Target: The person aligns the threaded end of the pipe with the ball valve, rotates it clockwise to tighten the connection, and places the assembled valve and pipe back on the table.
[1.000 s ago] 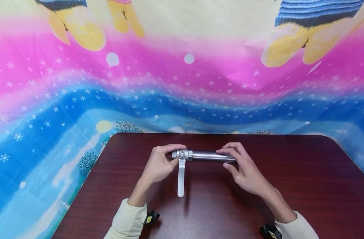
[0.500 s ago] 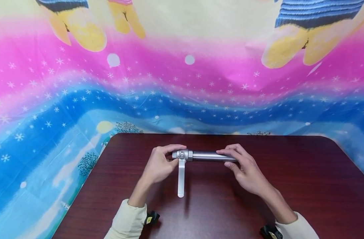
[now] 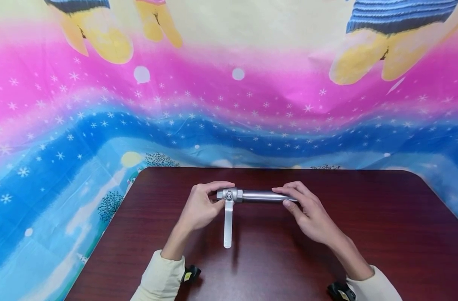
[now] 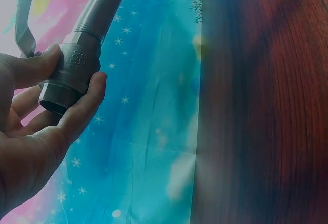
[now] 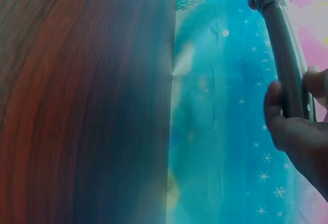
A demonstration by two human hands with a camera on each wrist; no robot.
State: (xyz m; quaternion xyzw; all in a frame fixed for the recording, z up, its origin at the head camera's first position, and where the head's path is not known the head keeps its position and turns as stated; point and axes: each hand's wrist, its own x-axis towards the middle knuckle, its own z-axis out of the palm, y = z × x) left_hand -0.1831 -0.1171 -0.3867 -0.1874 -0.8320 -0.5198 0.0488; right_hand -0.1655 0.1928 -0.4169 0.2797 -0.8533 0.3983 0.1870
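Note:
A steel ball valve (image 3: 229,194) with a flat white lever handle (image 3: 227,225) is joined to a smooth metal pipe (image 3: 264,196). The lever points toward me, square to the pipe. My left hand (image 3: 200,207) pinches the valve body between thumb and fingers; the left wrist view shows the valve's open end (image 4: 59,98) between them. With thumb and fingers, my right hand (image 3: 309,213) grips the pipe near its far right end, and the hand covers that end in the head view. Valve and pipe are held level over the table.
A dark red-brown wooden table (image 3: 270,259) with rounded far corners lies below the hands. Behind it hangs a colourful printed cloth (image 3: 214,104) in pink and blue. Black wrist straps (image 3: 191,274) sit at the cream sleeves (image 3: 159,278).
The right thumb has shifted slightly up and right along the pipe. The left hand, valve and lever stay in place.

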